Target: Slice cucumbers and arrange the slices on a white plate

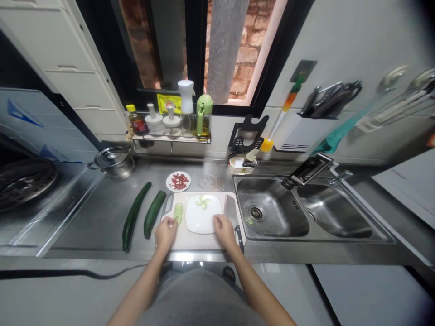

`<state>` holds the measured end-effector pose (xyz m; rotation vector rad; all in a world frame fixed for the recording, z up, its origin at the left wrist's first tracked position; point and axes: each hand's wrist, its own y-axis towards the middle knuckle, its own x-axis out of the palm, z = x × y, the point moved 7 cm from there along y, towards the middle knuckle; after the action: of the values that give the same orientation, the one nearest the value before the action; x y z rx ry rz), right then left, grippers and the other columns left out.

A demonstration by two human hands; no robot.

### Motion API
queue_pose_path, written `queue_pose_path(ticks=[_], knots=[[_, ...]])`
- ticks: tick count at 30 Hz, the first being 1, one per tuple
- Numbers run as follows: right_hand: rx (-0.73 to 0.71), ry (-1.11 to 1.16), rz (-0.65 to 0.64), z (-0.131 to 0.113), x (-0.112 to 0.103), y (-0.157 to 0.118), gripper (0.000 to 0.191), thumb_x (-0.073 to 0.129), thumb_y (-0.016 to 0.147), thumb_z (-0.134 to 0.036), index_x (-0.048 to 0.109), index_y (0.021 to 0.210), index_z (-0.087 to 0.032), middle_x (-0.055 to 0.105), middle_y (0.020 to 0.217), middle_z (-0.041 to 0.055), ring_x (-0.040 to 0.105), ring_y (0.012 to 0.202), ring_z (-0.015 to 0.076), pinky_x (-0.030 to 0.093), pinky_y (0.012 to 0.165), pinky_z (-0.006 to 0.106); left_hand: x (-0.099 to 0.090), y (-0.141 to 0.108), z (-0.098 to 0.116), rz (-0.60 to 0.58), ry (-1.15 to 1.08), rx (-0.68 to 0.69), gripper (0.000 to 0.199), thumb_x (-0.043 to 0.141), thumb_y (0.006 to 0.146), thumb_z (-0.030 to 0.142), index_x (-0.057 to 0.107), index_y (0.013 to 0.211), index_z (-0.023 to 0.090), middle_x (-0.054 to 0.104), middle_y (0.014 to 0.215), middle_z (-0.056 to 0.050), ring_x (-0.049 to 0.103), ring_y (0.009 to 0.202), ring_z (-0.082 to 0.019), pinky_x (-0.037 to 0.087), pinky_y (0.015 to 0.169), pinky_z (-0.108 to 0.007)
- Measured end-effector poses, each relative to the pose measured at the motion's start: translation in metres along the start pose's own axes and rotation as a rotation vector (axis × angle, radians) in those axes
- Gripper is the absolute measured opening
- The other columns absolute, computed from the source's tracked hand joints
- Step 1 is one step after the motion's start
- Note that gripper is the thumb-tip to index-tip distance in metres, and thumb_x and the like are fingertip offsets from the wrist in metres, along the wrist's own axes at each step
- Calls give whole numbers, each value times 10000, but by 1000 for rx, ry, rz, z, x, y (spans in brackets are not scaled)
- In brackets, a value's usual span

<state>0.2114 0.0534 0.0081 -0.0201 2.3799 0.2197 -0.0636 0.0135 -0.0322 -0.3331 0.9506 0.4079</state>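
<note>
My left hand [165,234] is closed, its fingertips at the near end of an overlapping row of cucumber slices [178,210] on the white cutting board [181,243]. On that board lies a white squarish plate [200,219], with a few curved pale green slices [203,202] near its far side. Over the plate's right rim my right hand [224,232] has its fingers curled together; whether they pinch anything is hidden. A kitchen knife [239,236] lies along the board's right side, its handle beside my right hand. Left of the board are two dark green cucumbers [135,217].
Behind the board sits a small plate of chopped red pieces [179,181], beside a clear dish [207,182]. A double steel sink [275,226] adjoins on the right. A lidded pot [114,162] stands back left. Condiment bottles [204,117] line a wall rack.
</note>
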Motion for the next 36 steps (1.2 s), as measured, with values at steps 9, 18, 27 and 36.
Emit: queue_pose_path(ticks=[9,18,27,36], knots=[[-12,3,-8,-3,0,2,318,381,901,-286,681,873,-184,675,855,70,601,810,178,445,774,277,-6,8,22,-86,-534,12,284,638,675,414,631,801,160,670,718,-25,614,655,-158,446,615,-242],[-73,127,-20,-51,-13,22,269,445,875,-303,676,942,-183,677,894,64,593,774,159,457,751,266,-24,5,79,-311,-889,49,313,722,592,356,665,805,133,694,744,-50,639,687,-155,490,667,-256],[-151,341,-99,-102,-14,30,228,542,829,-321,661,971,-188,677,918,42,590,777,141,460,721,250,-46,-9,111,-369,-929,115,289,731,631,338,666,834,143,683,737,-36,636,711,-155,485,672,-246],[-114,434,-140,-100,-13,37,176,521,832,-308,631,775,-182,641,749,4,559,704,131,436,691,244,-60,-14,120,-199,-859,200,342,712,657,381,641,899,150,638,673,-4,583,632,-122,431,620,-221]])
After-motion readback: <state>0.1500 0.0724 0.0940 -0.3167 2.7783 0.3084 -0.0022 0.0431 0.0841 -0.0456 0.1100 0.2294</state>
